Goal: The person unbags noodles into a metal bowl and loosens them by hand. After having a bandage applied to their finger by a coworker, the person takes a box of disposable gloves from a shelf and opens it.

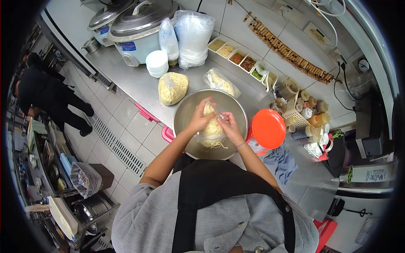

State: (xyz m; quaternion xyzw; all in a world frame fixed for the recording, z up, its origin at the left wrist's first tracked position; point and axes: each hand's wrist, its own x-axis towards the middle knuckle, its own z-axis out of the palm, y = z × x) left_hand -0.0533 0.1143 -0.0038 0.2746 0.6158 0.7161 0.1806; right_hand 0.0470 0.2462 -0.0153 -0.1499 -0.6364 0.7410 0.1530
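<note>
Over a wide metal bowl, both my hands are on a clear plastic bag of yellow noodles. My left hand is closed around the upper left of the bag. At its right side my right hand has its fingers bent in, pinching the plastic. Some noodle strands hang loose from the lower end, above the bowl. A full bag of noodles stands left of the bowl, and another noodle bag lies just behind it.
Right of the bowl are an orange-red round lid and a grey cloth. Seasoning trays and a basket of bottles line the wall. Rice cookers and stacked white bowls stand back left. Another person works far left.
</note>
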